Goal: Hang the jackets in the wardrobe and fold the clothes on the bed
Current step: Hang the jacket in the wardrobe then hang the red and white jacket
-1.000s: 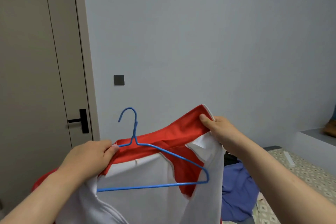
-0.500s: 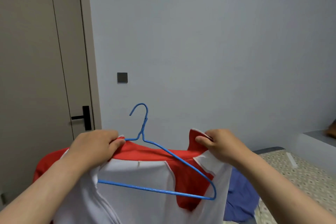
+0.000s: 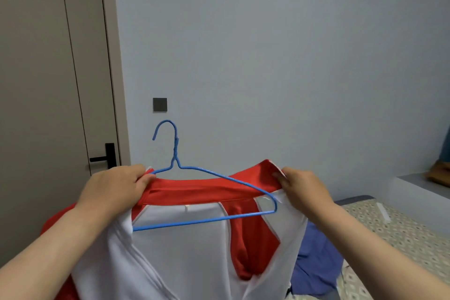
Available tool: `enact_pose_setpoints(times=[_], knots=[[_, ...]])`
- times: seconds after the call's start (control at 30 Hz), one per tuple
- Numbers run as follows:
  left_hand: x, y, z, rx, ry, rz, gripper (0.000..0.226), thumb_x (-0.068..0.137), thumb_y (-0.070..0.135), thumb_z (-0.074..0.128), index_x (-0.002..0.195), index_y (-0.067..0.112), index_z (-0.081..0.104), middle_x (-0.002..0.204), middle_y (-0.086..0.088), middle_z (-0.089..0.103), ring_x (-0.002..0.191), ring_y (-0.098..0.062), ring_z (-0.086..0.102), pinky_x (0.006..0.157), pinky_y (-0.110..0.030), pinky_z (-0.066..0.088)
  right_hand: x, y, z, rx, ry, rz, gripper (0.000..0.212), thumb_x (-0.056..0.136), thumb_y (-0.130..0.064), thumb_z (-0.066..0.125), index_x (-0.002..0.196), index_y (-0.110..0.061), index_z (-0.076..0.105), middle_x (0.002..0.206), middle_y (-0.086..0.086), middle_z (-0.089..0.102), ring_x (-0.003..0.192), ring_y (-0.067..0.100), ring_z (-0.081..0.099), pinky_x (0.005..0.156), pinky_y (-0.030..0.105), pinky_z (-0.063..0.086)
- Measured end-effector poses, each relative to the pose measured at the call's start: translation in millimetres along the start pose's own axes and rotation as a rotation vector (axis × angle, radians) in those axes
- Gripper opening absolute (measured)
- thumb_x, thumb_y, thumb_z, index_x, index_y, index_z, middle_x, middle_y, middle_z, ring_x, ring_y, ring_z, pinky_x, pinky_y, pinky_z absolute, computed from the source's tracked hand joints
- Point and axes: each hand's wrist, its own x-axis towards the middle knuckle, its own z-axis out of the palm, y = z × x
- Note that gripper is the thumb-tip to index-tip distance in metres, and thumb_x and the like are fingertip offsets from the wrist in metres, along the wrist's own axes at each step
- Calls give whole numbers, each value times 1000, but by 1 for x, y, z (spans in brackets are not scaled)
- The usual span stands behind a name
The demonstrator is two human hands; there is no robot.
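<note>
I hold up a red and white jacket (image 3: pixel 185 251) in front of me, its red collar (image 3: pixel 207 187) stretched between both hands. My left hand (image 3: pixel 114 190) grips the collar's left end together with the left shoulder of a blue wire hanger (image 3: pixel 207 220). My right hand (image 3: pixel 302 190) pinches the collar's right end. The hanger lies against the jacket's inside, its hook pointing up above the collar and its right shoulder just inside the jacket's right side.
A blue garment (image 3: pixel 316 260) lies on the patterned bed (image 3: pixel 389 238) at the lower right. A beige door (image 3: pixel 48 80) with a black handle (image 3: pixel 102 158) stands at the left. A dark wall switch (image 3: pixel 160 104) sits on the grey wall ahead.
Both hands have spread the collar wider and leveled it. The hanger has straightened up, its hook now upright, and its right shoulder has slid toward the jacket's right side.
</note>
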Motion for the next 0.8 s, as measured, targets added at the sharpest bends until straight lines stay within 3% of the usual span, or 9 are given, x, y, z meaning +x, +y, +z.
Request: enact_pose_setpoints(times=[0.1, 0.27, 0.4, 0.47, 0.57, 0.63, 0.7, 0.73, 0.8], knots=[[-3, 14, -4, 9, -32, 13, 43, 92, 62, 39, 63, 30, 42, 64, 11, 51, 75, -18, 59, 58, -29, 35, 5, -17, -4, 310, -33, 118, 46, 100, -39, 51, 63, -12, 49, 58, -3, 55, 61, 22, 51, 51, 30, 33], [-6, 51, -11, -45, -31, 42, 44, 90, 62, 44, 63, 28, 42, 69, 8, 56, 80, -20, 61, 57, -30, 31, -10, -72, -6, 781, -4, 247, 44, 97, -28, 54, 55, -14, 49, 47, -9, 50, 54, 14, 46, 56, 33, 37], [-8, 76, -6, -98, 2, 59, 45, 88, 64, 46, 62, 28, 40, 62, 8, 53, 67, -20, 53, 53, -29, 30, -34, -115, -4, 1105, -173, 174, 37, 101, -33, 49, 84, -6, 68, 80, 6, 72, 73, 21, 67, 68, 47, 55], [-7, 73, -4, -161, 50, 10, 47, 88, 62, 50, 61, 25, 41, 54, 8, 48, 56, -15, 47, 48, -27, 27, -43, -119, -5, 1200, -378, 147, 49, 99, -50, 43, 90, -13, 74, 88, 8, 76, 78, 24, 72, 68, 39, 60], [-11, 54, -4, -269, 98, -46, 45, 86, 58, 57, 61, 24, 41, 52, 6, 49, 52, -8, 44, 46, -24, 26, -46, -104, -10, 1035, -248, 27, 55, 89, -62, 32, 85, -27, 75, 83, 3, 75, 72, 14, 66, 71, 34, 53], [-13, 44, -3, -328, 115, -24, 35, 85, 54, 60, 65, 30, 44, 51, 6, 49, 53, -8, 46, 48, -23, 26, -41, -86, -13, 512, -10, -184, 36, 93, -58, 37, 91, -41, 69, 93, -10, 70, 88, 6, 59, 81, 34, 46], [-16, 41, -3, -369, 127, 17, 29, 84, 54, 63, 69, 36, 46, 52, 6, 49, 54, -12, 49, 49, -22, 28, -34, -77, -12, 147, -77, -322, 34, 96, -55, 45, 120, -37, 62, 117, -11, 62, 111, 11, 53, 96, 33, 42], [-17, 41, -3, -375, 129, 39, 29, 85, 56, 63, 70, 37, 46, 52, 7, 49, 55, -15, 50, 49, -22, 29, -30, -75, -11, 125, -170, -330, 36, 96, -54, 46, 121, -34, 61, 116, -9, 63, 110, 15, 55, 94, 33, 44], [-17, 41, -3, -374, 141, 69, 31, 83, 62, 57, 70, 35, 48, 52, 8, 49, 55, -14, 49, 49, -22, 32, -26, -74, -9, 192, -304, -310, 33, 97, -53, 46, 97, -22, 59, 89, -4, 66, 87, 21, 60, 74, 37, 45]])
